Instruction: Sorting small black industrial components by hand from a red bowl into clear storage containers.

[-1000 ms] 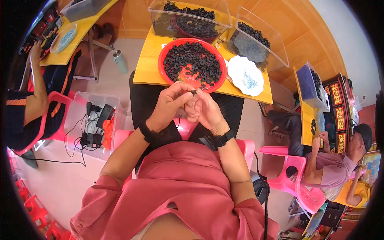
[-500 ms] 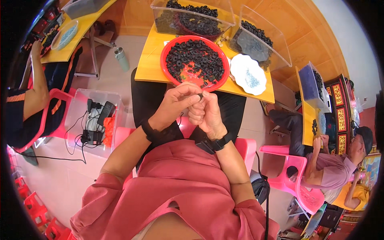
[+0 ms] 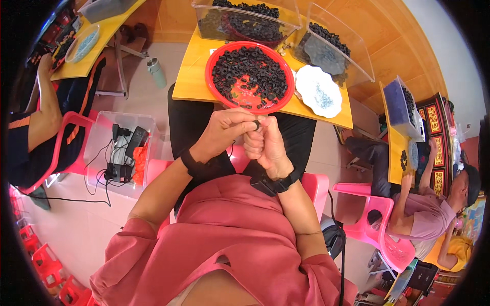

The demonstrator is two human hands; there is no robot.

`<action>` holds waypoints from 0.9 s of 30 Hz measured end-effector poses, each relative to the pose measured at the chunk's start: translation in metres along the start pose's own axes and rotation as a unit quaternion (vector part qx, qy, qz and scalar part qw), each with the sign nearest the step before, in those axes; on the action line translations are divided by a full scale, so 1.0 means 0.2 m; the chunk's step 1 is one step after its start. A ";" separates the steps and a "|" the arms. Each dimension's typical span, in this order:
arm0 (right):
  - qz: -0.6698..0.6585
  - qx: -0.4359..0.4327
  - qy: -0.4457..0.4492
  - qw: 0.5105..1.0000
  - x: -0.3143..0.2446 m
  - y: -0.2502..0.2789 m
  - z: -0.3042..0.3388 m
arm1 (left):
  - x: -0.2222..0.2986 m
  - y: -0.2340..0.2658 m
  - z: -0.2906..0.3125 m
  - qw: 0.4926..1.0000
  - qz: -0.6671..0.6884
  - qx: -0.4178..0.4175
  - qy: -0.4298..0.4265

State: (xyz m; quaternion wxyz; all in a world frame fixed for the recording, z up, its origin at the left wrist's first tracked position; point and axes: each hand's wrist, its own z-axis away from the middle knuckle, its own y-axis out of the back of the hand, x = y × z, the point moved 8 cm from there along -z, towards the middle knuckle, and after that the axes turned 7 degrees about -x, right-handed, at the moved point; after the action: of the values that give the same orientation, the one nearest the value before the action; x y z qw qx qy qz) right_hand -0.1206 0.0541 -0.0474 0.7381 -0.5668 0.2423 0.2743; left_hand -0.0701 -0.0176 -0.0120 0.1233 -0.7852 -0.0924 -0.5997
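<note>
Both my hands meet just in front of the red round tray (image 3: pixel 210 76), over my lap. My left hand (image 3: pixel 224 130) pinches a small black ring-like part (image 3: pixel 256 124) between thumb and fingertips. Against that part, my right hand (image 3: pixel 269 145) is closed, its fingers curled and thumb pressed in; whatever it grips is hidden. The tray holds many small black parts (image 3: pixel 250 64), some ring-shaped, with its red base showing near the front. A white scalloped plate (image 3: pixel 308 81) with small pale bluish pieces (image 3: pixel 322 97) stands right of the tray.
Clear bins (image 3: pixel 204 28) of black parts stand at the back of the yellow table (image 3: pixel 189 84). On the floor at left are a clear box (image 3: pixel 94 153) with cables and a green flask (image 3: pixel 156 76). People work at side tables; pink chairs (image 3: pixel 365 204) stand nearby.
My hands stay together; the black part has turned slightly and shows more of its ring shape. At the right, the person in the pink shirt has stretched an arm forward over their table.
</note>
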 end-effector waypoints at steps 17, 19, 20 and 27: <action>0.444 0.120 0.128 0.879 -0.28 -0.04 0.13 | -0.03 0.01 0.00 0.999 0.044 0.025 0.018; 0.490 0.153 0.159 0.844 -0.33 -0.02 0.12 | -0.03 0.02 0.00 0.998 0.042 0.031 0.017; 0.490 0.153 0.159 0.844 -0.34 0.01 0.11 | -0.04 0.02 0.00 0.998 0.042 0.031 0.017; 0.359 0.083 0.178 0.913 -0.32 0.00 -0.02 | -0.07 0.05 -0.03 0.999 0.031 0.038 0.013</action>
State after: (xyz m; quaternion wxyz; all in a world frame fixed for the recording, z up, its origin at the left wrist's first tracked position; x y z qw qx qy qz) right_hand -0.1680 0.0419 -0.0053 0.5794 -0.4177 0.5785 0.3939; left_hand -0.0759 -0.0290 -0.0243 0.1734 -0.7746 -0.0892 -0.6017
